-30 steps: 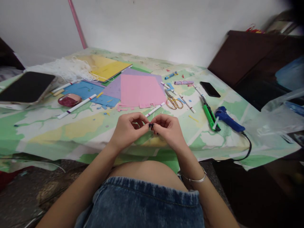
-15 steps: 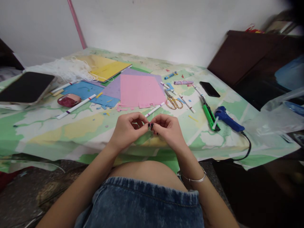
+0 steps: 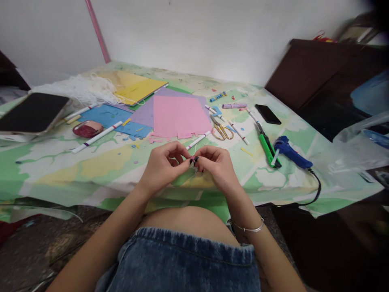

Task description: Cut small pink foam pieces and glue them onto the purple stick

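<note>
Apparently you're shaping a pink scrap (image 3: 192, 157), left hand (image 3: 165, 164) and right hand (image 3: 216, 162) pinching it near the worktop's (image 3: 100, 170) front edge; next likely needs a light touch.

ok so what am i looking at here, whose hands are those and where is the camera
There is no machine here, just one person's bare left hand and right hand. The view comes from a camera on that person's head, looking forward and down. Both hands pinch a tiny pinkish piece, too small to make out clearly. On the patterned tablecloth lie a pink sheet among other coloured ones, gold-handled scissors, a green cutter, a blue glue gun and tangled white string.
</note>
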`<state>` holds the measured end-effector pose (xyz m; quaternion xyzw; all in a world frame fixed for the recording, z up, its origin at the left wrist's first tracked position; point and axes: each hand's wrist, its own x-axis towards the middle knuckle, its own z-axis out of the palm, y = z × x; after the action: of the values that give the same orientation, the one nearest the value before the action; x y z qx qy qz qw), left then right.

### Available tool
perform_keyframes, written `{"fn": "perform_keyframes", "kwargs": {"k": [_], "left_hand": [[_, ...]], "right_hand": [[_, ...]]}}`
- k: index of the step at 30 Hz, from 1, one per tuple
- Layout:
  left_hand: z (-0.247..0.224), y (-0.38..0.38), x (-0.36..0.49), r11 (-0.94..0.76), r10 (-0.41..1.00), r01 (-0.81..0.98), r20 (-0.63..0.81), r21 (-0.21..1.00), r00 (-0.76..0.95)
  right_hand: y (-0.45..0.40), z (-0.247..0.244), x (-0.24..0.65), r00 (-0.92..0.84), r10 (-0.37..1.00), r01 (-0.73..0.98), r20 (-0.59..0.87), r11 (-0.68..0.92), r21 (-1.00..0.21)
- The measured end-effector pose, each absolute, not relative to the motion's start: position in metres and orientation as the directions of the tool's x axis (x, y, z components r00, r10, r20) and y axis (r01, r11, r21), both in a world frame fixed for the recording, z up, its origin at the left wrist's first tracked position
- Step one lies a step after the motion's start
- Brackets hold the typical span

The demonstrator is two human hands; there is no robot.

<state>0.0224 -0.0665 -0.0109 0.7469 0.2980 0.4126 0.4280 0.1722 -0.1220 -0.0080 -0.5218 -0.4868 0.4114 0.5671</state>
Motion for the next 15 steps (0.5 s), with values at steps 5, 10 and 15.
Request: {"fn": "perform_keyframes", "kwargs": {"k": [5,10,15], "left_hand": [[-0.0105,-0.0674,0.0225,-0.473,0.79,0.095,0.374,0.876,0.486],[-0.0097,-0.0688,0.0225,-0.49,0.795,0.128,0.382,0.862,0.471],[-0.0097,-0.069,0.0223,-0.507,0.796,0.169,0.384,0.845,0.468]], "right_hand": [[-0.1216,-0.0089,0.1726,0.183,0.976,0.036,0.118,0.114,-0.993],[-0.1212,-0.0096,0.1728,0.181,0.976,0.008,0.119,0.119,-0.993],[-0.1212,-0.0099,0.1732,0.181,0.977,0.015,0.112,0.111,-0.994]]}}
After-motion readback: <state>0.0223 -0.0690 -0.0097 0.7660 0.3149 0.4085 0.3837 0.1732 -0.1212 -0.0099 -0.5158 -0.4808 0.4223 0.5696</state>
